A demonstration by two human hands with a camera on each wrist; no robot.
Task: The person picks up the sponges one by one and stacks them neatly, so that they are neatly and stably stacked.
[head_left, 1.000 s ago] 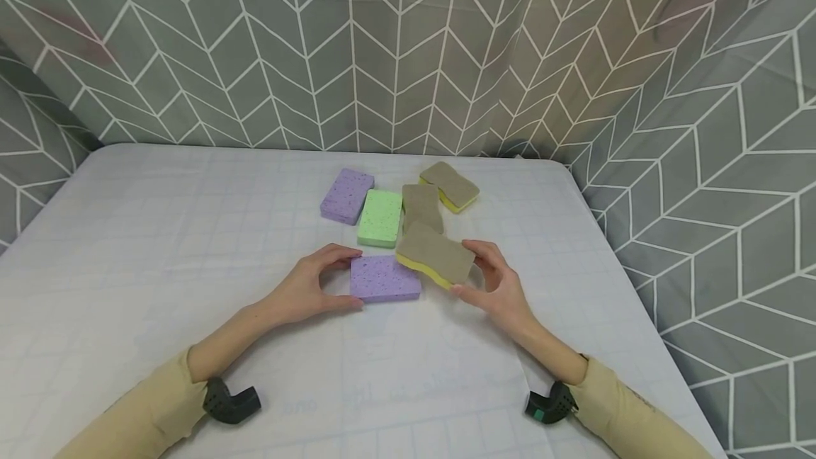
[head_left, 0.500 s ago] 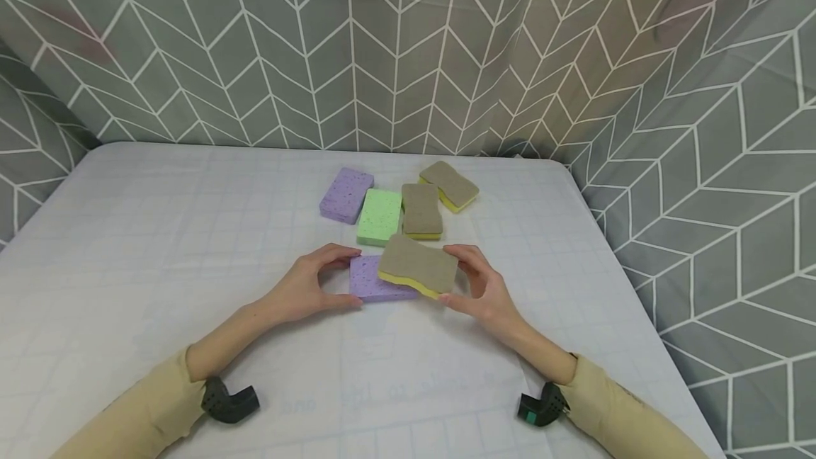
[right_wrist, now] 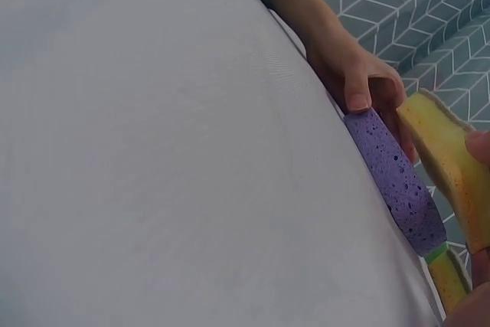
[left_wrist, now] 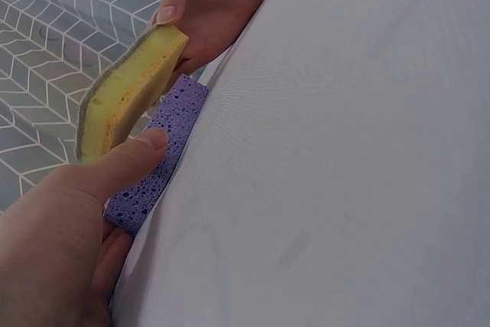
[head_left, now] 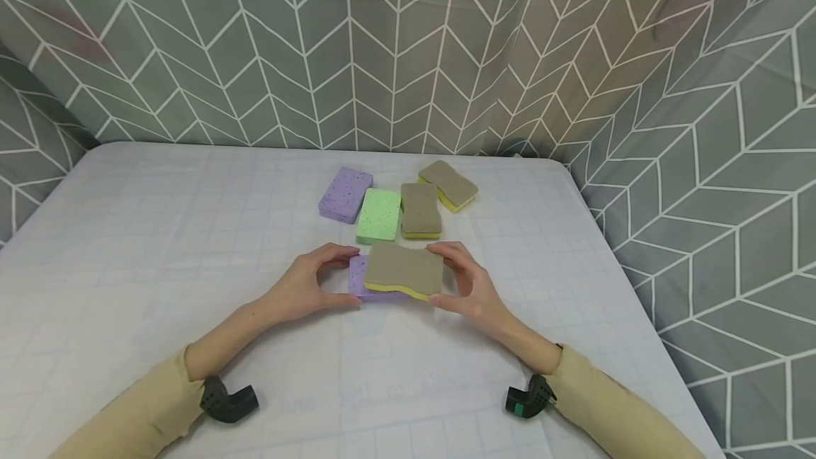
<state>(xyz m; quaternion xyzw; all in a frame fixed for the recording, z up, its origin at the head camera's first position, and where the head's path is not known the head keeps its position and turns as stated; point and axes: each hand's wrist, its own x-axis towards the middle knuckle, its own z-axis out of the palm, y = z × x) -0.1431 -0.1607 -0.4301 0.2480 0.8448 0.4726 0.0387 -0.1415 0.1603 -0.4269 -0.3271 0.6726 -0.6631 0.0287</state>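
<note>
we take the front purple sponge (right_wrist: 398, 181) as the reference; it lies flat on the surface (head_left: 191, 246). directly above it we find the held two-layer sponge (head_left: 404, 268), grey face up and yellow layer beneath. it covers most of the purple top in the head view, leaving the left end exposed; the right wrist view shows a gap between the two.

we note both hands engaged. at the left end of the front purple sponge, the left hand (head_left: 299, 289) grips it, thumb on the near edge and fingers at the far edge, spread to the sponge's width. beyond its right end, the right hand (head_left: 477, 295) pinches the right end of the held two-layer sponge between thumb and curved fingers.

just behind the front purple sponge we locate the green sponge (head_left: 379, 215); behind and to the right, the middle two-layer sponge (head_left: 421, 208). farther back we see the rear purple sponge (head_left: 346, 194) to the left and the rear two-layer sponge (head_left: 449, 184) to the right.

well behind the reference we observe a grey patterned curtain (head_left: 255, 48) with white lines.
</note>
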